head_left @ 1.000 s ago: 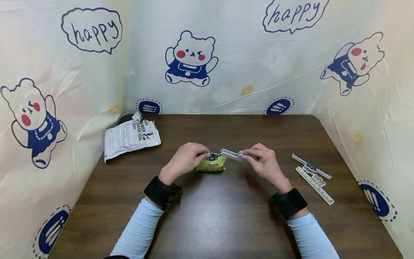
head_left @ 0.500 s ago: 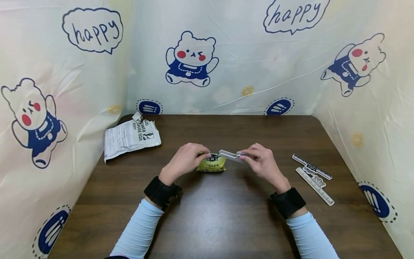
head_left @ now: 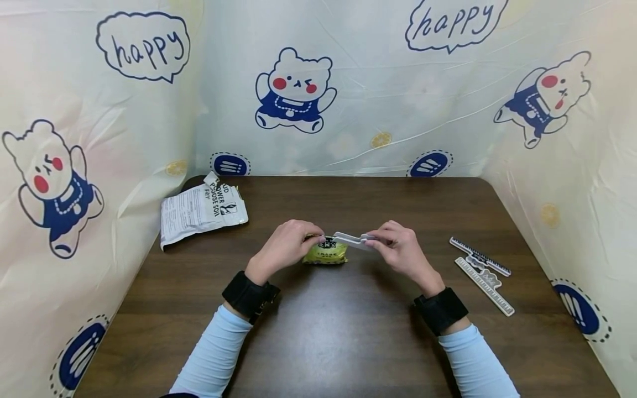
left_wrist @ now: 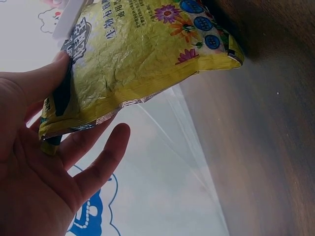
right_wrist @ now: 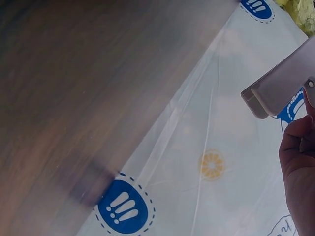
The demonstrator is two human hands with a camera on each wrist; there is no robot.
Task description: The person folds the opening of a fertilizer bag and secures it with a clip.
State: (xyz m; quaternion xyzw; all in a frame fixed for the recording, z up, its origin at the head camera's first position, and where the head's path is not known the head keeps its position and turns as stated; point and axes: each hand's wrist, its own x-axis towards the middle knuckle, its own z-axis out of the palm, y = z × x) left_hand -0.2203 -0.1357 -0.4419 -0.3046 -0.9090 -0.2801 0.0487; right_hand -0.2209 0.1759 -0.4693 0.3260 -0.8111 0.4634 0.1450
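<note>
My left hand [head_left: 288, 244] pinches the top left corner of a small yellow bag [head_left: 325, 254] with dark lettering near the table's middle. In the left wrist view, printed flowers show on the bag [left_wrist: 142, 54], the thumb lies on its top end, and two fingers extend below. My right hand [head_left: 404, 250] grips a white long-jawed clip [head_left: 350, 240] by its handle end. The clip's far end overlaps the bag's upper right edge in the head view. Part of the clip [right_wrist: 285, 81] shows in the right wrist view, its two plates slightly offset.
Two more long clips lie on the right of the table: a black-and-white clip [head_left: 497, 266] and a white clip [head_left: 485, 286]. A larger white soil bag [head_left: 199, 213] lies at the back left. Patterned cloth [head_left: 368, 99] walls the brown table [head_left: 318, 342] at back and sides.
My right hand has moved slightly left with the clip, bringing its end over the top of the yellow bag. The left hand has stayed in place on the bag.
</note>
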